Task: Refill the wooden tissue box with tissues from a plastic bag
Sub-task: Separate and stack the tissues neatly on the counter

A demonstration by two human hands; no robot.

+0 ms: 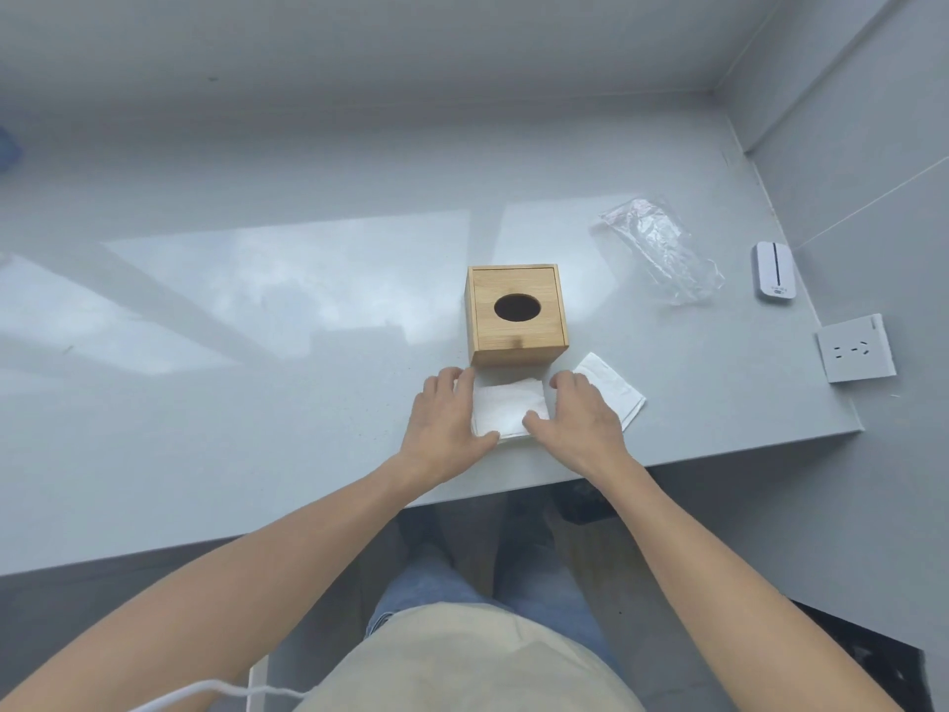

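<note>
Nearest to me, I am seeing my beige top and blue jeans below the bench edge, with a white cable trailing across the bottom left. Both bare forearms are reaching forward over the grey bench.

My left hand is lying on the left edge of a folded stack of white tissues, its fingers fairly straight and close together, the thumb lying along the stack's near edge. My right hand is pressing at the stack's right side, fingers gently bent, thumb resting on the tissue's near right corner. I cannot tell whether either hand is truly pinching the stack or only bracketing it.

The stack is lying flat on the bench, just in front of the wooden tissue box and touching or nearly touching its front face. A second folded tissue is lying just right of my right hand, partly hidden by it.

The box is standing upright with its lid closed and the dark oval opening facing up.

Farther back and to the right, the clear plastic bag is lying crumpled and flat on the bench, well apart from the box. Along the right wall a white wall socket and a small white device are sitting
</note>
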